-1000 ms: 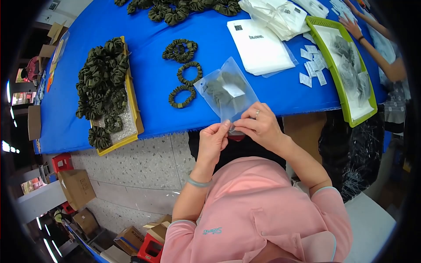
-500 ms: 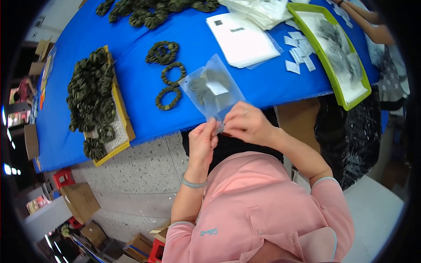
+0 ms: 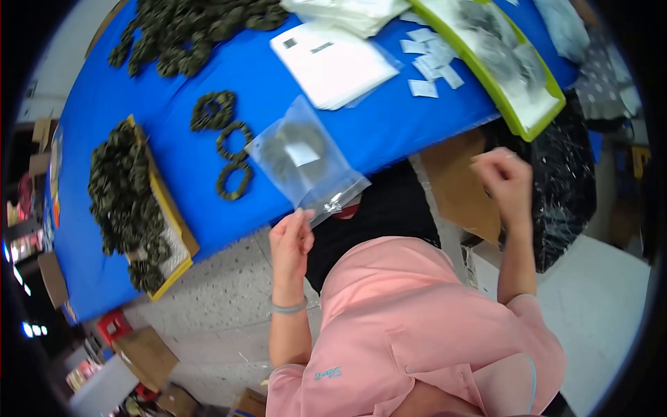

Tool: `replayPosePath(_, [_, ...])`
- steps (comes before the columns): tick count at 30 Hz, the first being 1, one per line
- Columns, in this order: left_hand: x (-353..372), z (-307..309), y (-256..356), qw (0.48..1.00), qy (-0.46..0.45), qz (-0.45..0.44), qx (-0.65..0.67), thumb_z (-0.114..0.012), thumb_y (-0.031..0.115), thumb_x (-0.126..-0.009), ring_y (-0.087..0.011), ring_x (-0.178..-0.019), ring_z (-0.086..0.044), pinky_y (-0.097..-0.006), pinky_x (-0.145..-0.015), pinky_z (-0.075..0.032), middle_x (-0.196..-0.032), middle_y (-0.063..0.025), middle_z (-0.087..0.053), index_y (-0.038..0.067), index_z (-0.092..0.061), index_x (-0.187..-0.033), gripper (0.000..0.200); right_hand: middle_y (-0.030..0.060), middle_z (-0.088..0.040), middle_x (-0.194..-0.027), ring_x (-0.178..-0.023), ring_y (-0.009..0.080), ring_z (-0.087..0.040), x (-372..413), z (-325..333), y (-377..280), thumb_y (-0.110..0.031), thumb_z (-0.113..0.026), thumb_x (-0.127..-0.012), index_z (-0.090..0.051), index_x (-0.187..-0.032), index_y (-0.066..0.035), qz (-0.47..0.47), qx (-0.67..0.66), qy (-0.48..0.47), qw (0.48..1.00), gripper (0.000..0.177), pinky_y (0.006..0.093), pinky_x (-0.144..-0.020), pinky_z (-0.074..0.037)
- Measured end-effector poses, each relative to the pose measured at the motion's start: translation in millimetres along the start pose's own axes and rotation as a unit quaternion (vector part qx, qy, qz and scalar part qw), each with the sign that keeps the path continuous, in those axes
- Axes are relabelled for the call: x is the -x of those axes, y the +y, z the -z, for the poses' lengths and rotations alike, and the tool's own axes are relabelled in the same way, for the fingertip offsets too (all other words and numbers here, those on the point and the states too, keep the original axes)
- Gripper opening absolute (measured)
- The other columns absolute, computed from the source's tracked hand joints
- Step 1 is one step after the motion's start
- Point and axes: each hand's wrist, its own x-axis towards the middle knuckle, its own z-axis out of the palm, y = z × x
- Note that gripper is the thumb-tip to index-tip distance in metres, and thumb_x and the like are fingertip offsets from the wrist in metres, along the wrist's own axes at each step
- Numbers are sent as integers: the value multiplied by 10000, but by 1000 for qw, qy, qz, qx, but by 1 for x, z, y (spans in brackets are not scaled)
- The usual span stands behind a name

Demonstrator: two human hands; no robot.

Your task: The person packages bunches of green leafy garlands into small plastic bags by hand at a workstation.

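My left hand (image 3: 290, 240) pinches the lower corner of a clear plastic bag (image 3: 326, 179). Inside the bag are dark green scrunchies and a white label (image 3: 301, 154). My right hand (image 3: 506, 179) is away from the bag, raised to the right beyond the table edge, its fingers curled together; whether anything small is in them is hidden. Left of the bag, two single green scrunchies (image 3: 234, 181) lie on the blue table (image 3: 160, 97), with a small stack of scrunchies (image 3: 212, 111) above them.
A yellow-edged box (image 3: 182, 240) heaped with scrunchies stands at the left. Another scrunchie pile (image 3: 187, 35) is at the top. White bags (image 3: 333, 66), small white labels (image 3: 423, 88) and a green tray (image 3: 517, 121) with filled bags are to the right.
My right hand has let go of the bag and moved away to the right. My left hand still holds the bag's edge. The view has shifted, so the table things appear further left.
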Motion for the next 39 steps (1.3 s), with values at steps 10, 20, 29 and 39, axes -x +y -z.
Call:
replayPosePath(10, [2,-3,-3,1000,-17,-2,17,-656,154,-966,-43,-471,-377,-168,-420,-278,-645,-2,-554,-31,-727,-932,202,16,-557,-891,-763,173,-521,-17,-171,-49,-17,-740,-753,-700,-1024,-140,391,59,-250,884,300,271,-660,-471])
replayPosePath(20, [2,-6,-4,999,-2,-33,-15,-658,135,-957,-41,-471,-392,-163,-417,-273,-653,2,-556,-23,-714,-921,171,24,-635,-909,-812,186,-579,-17,-154,-42,-18,-727,-794,-692,-877,-93,348,-19,-236,907,117,277,-699,-485])
replayPosePath(29, [1,-10,1,999,-24,-17,-14,-641,120,-952,-53,-497,-374,-178,-444,-289,-628,12,-510,-11,-716,-883,166,117,-696,-958,-775,176,-622,16,176,188,-23,-558,-912,-683,-1046,-37,-275,-217,104,931,184,212,-687,-462])
replayPosePath(39, [-35,45,-20,630,165,-557,-516,-713,-45,-785,-176,-702,-567,-262,-588,-464,-962,-75,-636,63,-691,-1078,313,47,-658,-1006,-865,235,-624,-20,-11,24,-3,-706,-817,-711,-1047,-104,309,282,54,907,252,336,-771,-511])
